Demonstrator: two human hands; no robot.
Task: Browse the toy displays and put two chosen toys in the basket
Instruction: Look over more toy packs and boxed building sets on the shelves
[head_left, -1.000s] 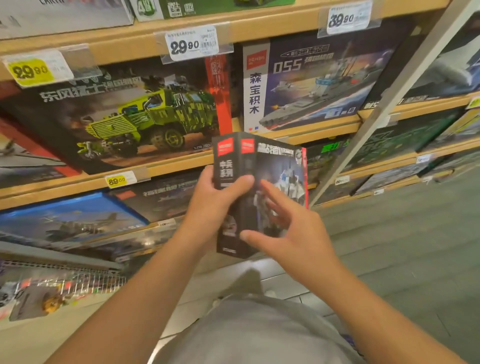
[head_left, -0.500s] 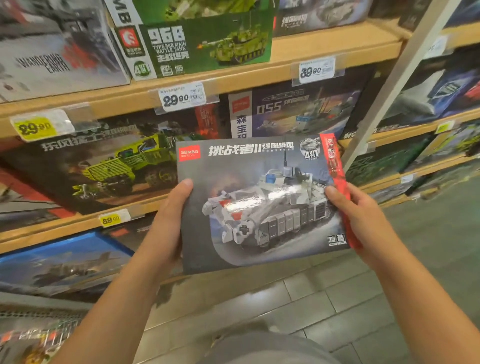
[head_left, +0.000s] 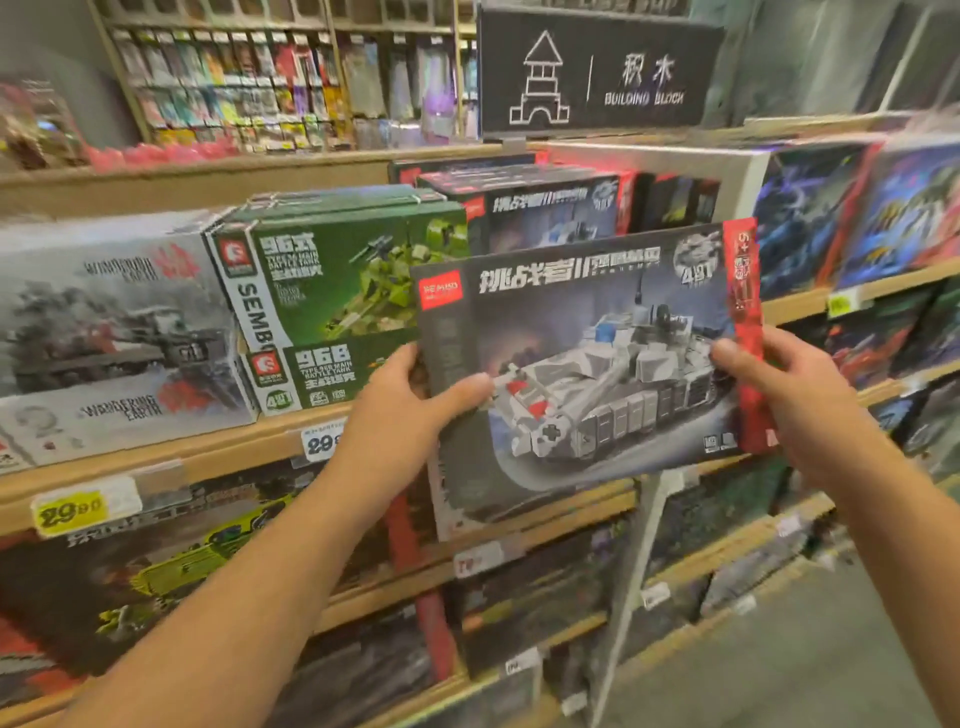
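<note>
Both hands, the left hand (head_left: 402, 410) and right hand (head_left: 789, 400), grip the side edges of a grey tank box (head_left: 587, 358) marked "491", raised before the shelf (head_left: 218, 452) under a "BUILDING BLOCK" sign (head_left: 597, 78), beside green "968" boxes (head_left: 332, 301).

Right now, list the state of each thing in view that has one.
grey tank box: held up off the shelf, front facing the camera, tilted.
left hand: gripping the box's left edge.
right hand: gripping the box's right edge.
green tank boxes: stacked on the shelf.
Wandering Earth boxes: stacked on the shelf.
Building Block sign: standing above the shelf.
</note>
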